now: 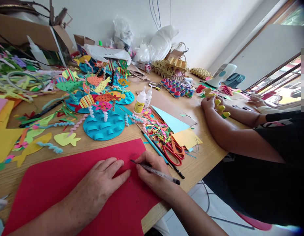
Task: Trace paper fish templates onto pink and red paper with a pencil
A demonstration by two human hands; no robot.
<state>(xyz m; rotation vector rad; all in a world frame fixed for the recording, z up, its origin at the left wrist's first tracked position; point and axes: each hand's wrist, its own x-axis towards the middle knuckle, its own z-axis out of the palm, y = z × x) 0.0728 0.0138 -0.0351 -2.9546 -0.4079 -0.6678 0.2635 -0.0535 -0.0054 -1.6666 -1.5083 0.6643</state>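
A large sheet of red paper [50,177] lies on the table in front of me. My left hand [102,177] rests flat on it, palm down, fingers stretched out. In my right hand [152,170] a pen [161,173] with a clear barrel and black end is pinched, its tip touching the red paper near the top right. Faint dark marks show around the tip. Just beyond the sheet stands a blue paper disc [104,127] with curled strips and paper fish on pipe-cleaner stems. A yellow paper fish [67,139] lies left of it.
Red-handled scissors [172,154], pencils [155,147] and paper scraps lie right of the sheet. Two glue bottles [140,101] stand behind. At the right, a co-worker's hands [208,103] hold a piece of egg carton [218,105]. Egg trays [171,65] sit near the wall.
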